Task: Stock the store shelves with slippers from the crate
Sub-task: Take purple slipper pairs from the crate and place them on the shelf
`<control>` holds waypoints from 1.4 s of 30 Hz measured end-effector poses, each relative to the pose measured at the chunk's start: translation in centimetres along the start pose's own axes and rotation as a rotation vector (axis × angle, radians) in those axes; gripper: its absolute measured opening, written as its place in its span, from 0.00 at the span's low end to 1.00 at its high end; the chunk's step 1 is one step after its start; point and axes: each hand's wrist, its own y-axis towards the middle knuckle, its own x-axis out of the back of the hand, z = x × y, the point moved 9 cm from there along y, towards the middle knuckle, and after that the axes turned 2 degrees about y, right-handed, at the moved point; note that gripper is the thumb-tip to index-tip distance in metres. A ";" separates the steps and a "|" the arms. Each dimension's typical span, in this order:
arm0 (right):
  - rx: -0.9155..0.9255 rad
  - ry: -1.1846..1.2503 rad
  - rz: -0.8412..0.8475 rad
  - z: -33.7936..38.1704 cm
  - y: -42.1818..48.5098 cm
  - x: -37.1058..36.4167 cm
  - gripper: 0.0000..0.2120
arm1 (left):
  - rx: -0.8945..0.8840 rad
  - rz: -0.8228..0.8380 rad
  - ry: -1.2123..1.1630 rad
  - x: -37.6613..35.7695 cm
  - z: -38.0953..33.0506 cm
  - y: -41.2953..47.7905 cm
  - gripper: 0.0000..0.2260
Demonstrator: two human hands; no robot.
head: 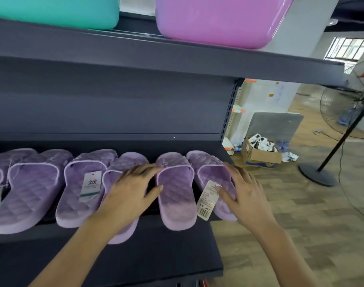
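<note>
Slippers (176, 195) line the dark shelf (156, 255) in the head view. My left hand (133, 189) and right hand (245, 195) lie flat, fingers spread, on two of them; I judge I'm squaring the row. Next needs another pair; crate out of sight.

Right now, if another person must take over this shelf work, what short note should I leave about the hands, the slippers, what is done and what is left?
Left hand: open, lying flat on a purple slipper whose heel sticks out past the row.
Right hand: open, fingers on the rightmost slipper, beside its barcode tag.
Done: a row of purple slippers lies on the shelf.
Left: probably straighten these two; the crate is out of view, so remaining stock is unknown.
</note>
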 end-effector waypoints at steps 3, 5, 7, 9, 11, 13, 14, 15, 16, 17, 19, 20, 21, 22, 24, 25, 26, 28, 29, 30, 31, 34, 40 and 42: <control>0.056 -0.052 0.002 1.4 -1.6 0.3 0.27 | 0.021 0.010 0.063 0.8 0.9 -1.7 0.25; 0.071 -0.058 0.022 2.1 -2.3 0.3 0.26 | 0.042 0.019 0.093 0.9 1.7 -2.8 0.26; 0.082 -0.068 0.042 2.8 -3.1 0.3 0.25 | 0.056 0.019 0.118 1.4 2.0 -3.9 0.25; 0.094 -0.067 0.060 3.3 -3.7 0.5 0.25 | 0.059 0.008 0.163 2.1 1.9 -5.2 0.24; 0.105 -0.062 0.076 3.9 -4.1 0.7 0.24 | 0.074 -0.002 0.223 3.0 1.7 -6.4 0.23; 0.126 -0.065 0.079 4.5 -4.6 0.9 0.24 | 0.092 -0.021 0.263 3.8 1.5 -7.6 0.23; 0.134 -0.068 0.082 4.8 -5.0 1.1 0.24 | 0.107 -0.026 0.273 4.0 1.4 -8.2 0.22; 0.140 -0.069 0.091 5.1 -5.3 1.3 0.24 | 0.120 -0.036 0.279 4.3 1.2 -8.9 0.22; 0.151 -0.070 0.097 5.3 -5.7 1.6 0.25 | 0.134 -0.047 0.279 4.5 1.0 -9.6 0.22; 0.166 -0.071 0.101 5.5 -6.2 2.0 0.25 | 0.149 -0.058 0.269 4.7 0.7 -10.4 0.22; 0.187 -0.063 0.110 5.6 -7.1 2.8 0.25 | 0.187 -0.075 0.244 5.2 -0.1 -12.1 0.22; 0.199 -0.053 0.117 5.7 -7.5 3.1 0.25 | 0.201 -0.085 0.242 5.5 -0.6 -12.9 0.22; 0.212 -0.044 0.127 5.9 -7.9 3.3 0.25 | 0.214 -0.093 0.249 5.7 -1.0 -13.9 0.23; 0.224 -0.041 0.142 6.1 -8.3 3.3 0.25 | 0.227 -0.094 0.260 5.9 -1.3 -14.9 0.23; 0.249 -0.042 0.183 6.8 -9.2 3.0 0.26 | 0.266 -0.085 0.274 6.2 -1.8 -17.1 0.24; 0.267 -0.036 0.201 7.2 -9.7 2.7 0.26 | 0.298 -0.082 0.283 6.4 -1.8 -18.4 0.23; 0.284 -0.023 0.224 7.8 -10.1 2.3 0.26 | 0.341 -0.069 0.293 6.5 -1.7 -19.7 0.23; 0.326 0.005 0.255 9.4 -11.1 1.5 0.27 | 0.422 -0.037 0.328 6.9 -1.3 -22.3 0.23; 0.347 0.021 0.262 10.3 -11.5 1.1 0.26 | 0.444 -0.030 0.356 7.2 -1.2 -23.6 0.24; 0.365 0.039 0.270 11.4 -11.9 0.9 0.25 | 0.466 -0.022 0.384 7.5 -1.0 -25.0 0.24; 0.385 0.056 0.283 12.7 -12.3 0.5 0.25 | 0.490 -0.016 0.408 8.0 -0.9 -26.3 0.24; 0.467 0.115 0.319 16.9 -13.3 -0.7 0.25 | 0.584 -0.025 0.442 10.0 -0.3 -30.4 0.22; 0.689 0.211 0.469 26.9 -15.6 -2.6 0.27 | 0.768 -0.116 0.585 15.2 1.3 -38.5 0.17; 0.723 0.261 0.483 30.0 -16.5 -3.2 0.26 | 0.805 -0.142 0.621 16.8 2.0 -40.9 0.16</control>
